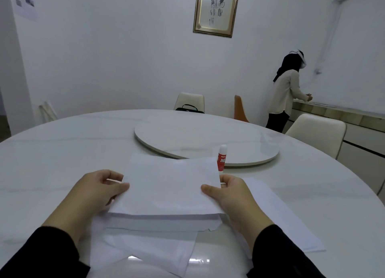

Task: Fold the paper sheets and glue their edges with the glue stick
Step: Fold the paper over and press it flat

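Note:
A thick stack of white paper (168, 190) is held just above the round white table (62, 152). My left hand (100, 192) grips its left edge, thumb on top and fingers under. My right hand (231, 196) grips the right edge the same way. More white sheets (150, 248) lie flat beneath the stack, and another sheet (281, 215) spreads out to the right under my right wrist. A glue stick (222, 159) with a white cap and red label stands upright just beyond the stack's far right corner, near my right hand.
A round white turntable (206, 140) sits at the table's middle, behind the glue stick. Cream chairs (316, 132) stand around the far side, one with a dark bag (190, 109). A person (287, 90) stands at a counter on the right wall.

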`<state>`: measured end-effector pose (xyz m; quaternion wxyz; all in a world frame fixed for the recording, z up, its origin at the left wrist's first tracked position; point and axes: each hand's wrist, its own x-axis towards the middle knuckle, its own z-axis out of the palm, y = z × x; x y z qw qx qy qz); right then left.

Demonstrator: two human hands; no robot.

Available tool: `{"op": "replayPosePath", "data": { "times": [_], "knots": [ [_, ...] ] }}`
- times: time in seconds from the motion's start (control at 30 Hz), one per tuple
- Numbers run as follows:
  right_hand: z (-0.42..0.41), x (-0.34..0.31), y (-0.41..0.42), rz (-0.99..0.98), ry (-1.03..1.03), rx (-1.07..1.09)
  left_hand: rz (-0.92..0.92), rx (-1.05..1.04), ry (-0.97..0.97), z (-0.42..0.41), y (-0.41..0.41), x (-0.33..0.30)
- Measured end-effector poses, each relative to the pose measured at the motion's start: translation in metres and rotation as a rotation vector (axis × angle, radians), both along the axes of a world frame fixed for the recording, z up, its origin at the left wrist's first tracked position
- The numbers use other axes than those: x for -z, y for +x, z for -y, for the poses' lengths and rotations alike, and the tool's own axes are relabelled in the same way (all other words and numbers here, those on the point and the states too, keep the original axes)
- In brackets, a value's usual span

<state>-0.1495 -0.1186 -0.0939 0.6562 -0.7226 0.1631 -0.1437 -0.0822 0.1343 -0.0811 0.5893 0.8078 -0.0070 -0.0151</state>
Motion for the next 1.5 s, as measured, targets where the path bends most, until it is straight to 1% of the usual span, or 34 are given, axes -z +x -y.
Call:
{"op": "replayPosePath", "data": {
  "times": [0.17,0.37,0.47,0.63,0.77,0.87,1.07,1.23,1.37,1.5],
  "knots": [
    [0.000,0.003,0.002,-0.074,-0.109,0.018,0.060,-0.010,0.129,0.001,0.000,0.007],
    [0.001,0.003,0.001,-0.103,-0.246,0.031,0.065,-0.002,0.199,0.000,0.004,0.012],
    [0.000,0.003,0.001,-0.125,-0.285,0.018,0.096,-0.010,0.247,-0.002,0.006,0.014],
    [0.000,0.003,0.000,-0.137,-0.316,0.008,0.126,-0.006,0.296,-0.002,0.006,0.017],
    [0.001,0.002,-0.002,-0.138,-0.288,-0.007,0.151,0.010,0.315,-0.002,0.003,0.017],
    [0.000,0.000,-0.005,-0.117,-0.243,-0.013,0.179,0.033,0.342,-0.001,-0.002,0.014],
    [-0.001,-0.002,-0.009,-0.064,-0.252,0.002,0.191,0.106,0.355,0.000,-0.006,0.011],
    [-0.002,-0.001,-0.009,-0.060,-0.338,-0.018,0.224,0.148,0.443,-0.001,-0.005,0.013],
    [-0.004,0.002,-0.006,-0.072,-0.420,-0.035,0.247,0.154,0.467,-0.002,-0.004,0.013],
    [-0.001,0.005,-0.003,-0.067,-0.431,-0.044,0.262,0.163,0.491,-0.002,-0.003,0.014]
  ]
}}
